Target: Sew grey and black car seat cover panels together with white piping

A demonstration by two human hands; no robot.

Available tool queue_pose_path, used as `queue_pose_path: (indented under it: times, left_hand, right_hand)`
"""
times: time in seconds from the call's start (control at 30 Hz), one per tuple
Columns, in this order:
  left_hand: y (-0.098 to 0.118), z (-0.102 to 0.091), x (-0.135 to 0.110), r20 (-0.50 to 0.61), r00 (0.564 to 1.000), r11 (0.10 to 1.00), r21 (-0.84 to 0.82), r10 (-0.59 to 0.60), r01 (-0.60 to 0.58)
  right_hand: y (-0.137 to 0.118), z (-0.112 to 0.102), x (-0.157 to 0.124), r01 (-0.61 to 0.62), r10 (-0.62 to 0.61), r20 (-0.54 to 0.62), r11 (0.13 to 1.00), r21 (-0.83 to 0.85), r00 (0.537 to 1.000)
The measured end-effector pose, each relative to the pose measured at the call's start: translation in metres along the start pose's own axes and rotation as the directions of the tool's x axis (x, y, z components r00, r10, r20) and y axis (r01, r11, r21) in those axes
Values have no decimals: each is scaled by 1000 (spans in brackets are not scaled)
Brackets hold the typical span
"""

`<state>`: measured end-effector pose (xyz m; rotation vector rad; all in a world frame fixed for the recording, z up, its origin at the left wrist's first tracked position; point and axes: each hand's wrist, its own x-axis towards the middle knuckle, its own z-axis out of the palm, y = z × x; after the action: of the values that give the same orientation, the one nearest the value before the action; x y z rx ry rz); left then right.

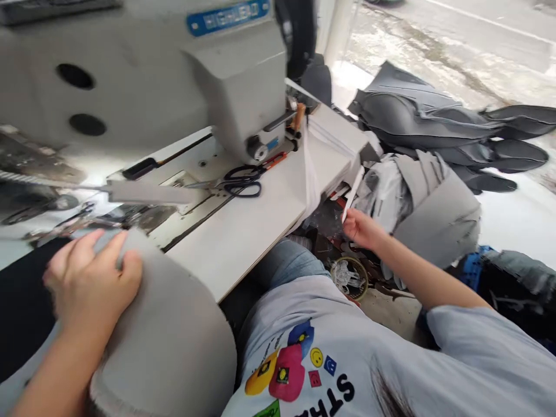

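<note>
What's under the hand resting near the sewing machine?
The left hand rests on a bulging grey fabric piece overhanging the white table. Whatever lies beneath the fabric is covered. The right hand holds a white strip.

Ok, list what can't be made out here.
Head view only:
Machine's blue label: lettering blurred.
Metal parts under machine arm: motion blur.
Right hand: fingers face away, so grip on white strip unclear.
Left hand: blurred; grip on grey fabric unclear.
Shirt print: cut by bottom edge.

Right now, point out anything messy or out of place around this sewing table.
Grey cut pieces lie heaped loosely beside the table, some spilling over floor clutter. Scissors lie flat by the sewing machine; nothing looks damaged.
</note>
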<state>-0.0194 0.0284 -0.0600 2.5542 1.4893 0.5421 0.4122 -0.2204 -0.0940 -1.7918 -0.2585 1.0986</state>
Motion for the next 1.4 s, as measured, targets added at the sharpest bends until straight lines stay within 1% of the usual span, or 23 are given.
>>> queue_pose_path:
  times: [0.07,0.1,0.13,0.23,0.27,0.33,0.4,0.47,0.5,0.63,0.77,0.9,1.03,1.1,1.13,1.17,1.2,1.23,1.27,1.3,1.33,1.37,1.4]
  left_hand:
    - [9,-4,-1,-58,998,992,123,-2,9]
    - [12,-6,-1,-43,999,985,175,1,7]
    - [14,-8,-2,-16,1000,978,211,-5,8]
    - [14,-10,-4,22,999,972,234,-32,26]
    - [14,-10,-4,18,999,974,223,-40,35]
    - [13,-10,-6,2,998,980,190,-55,54]
    - [13,-10,-6,4,998,985,161,-61,59]
    - [12,-10,-6,5,998,987,152,-60,58]
    - [12,-10,-6,8,998,987,153,-57,55]
    - [11,-10,-6,23,998,986,157,-64,59]
    - [12,-10,-6,22,997,986,155,-72,68]
    - [13,-10,-6,15,998,982,177,-69,65]
    - [13,-11,-6,23,997,980,188,-71,65]
    - [13,-10,-6,28,997,979,194,-76,69]
    - [12,-10,-6,31,996,978,198,-78,71]
    - [12,-10,-6,34,996,977,201,-79,70]
    - [12,-10,-6,37,996,977,202,-79,70]
    - [12,-10,-6,39,996,977,202,-79,70]
    - [12,-10,-6,40,996,977,200,-79,69]
    - [12,-10,-6,41,996,978,198,-78,68]
    - [13,-11,-5,42,996,978,197,-78,68]
    - [14,-11,-5,45,996,978,196,-80,69]
    - [14,-11,-5,50,995,978,195,-83,72]
  right_hand:
    - [29,57,-36,12,-17,224,1000,27,974]
    - [44,78,-54,15,-25,361,999,32,932]
    - [57,92,-70,36,-62,544,998,58,837]
    - [80,106,-97,42,-36,723,999,10,690]
    - [82,104,-100,68,-31,734,998,-20,678]
    - [80,96,-102,208,-126,686,977,-38,717]
    - [76,90,-102,420,-359,544,907,13,758]
    - [71,90,-101,563,-520,427,826,30,740]
    - [68,93,-100,595,-532,438,804,-7,724]
    - [53,119,-91,592,-333,629,764,-257,703]
    - [40,136,-84,364,-156,601,899,-242,784]
    - [31,134,-82,180,-20,612,963,-202,791]
    - [23,128,-83,195,-42,584,960,-202,811]
    - [19,124,-83,297,-147,562,937,-185,814]
    - [16,122,-82,390,-246,538,904,-172,806]
    - [12,120,-81,511,-372,508,844,-164,777]
    - [8,119,-79,646,-512,479,745,-165,713]
    - [4,118,-77,778,-651,457,605,-168,605]
    - [1,118,-75,888,-762,461,431,-164,455]
    - [-2,120,-72,959,-822,495,243,-145,283]
    - [-5,122,-70,991,-825,552,71,-111,121]
    - [-6,126,-68,996,-784,620,-69,-65,-14]
    - [-7,130,-66,985,-712,692,-173,-7,-120]
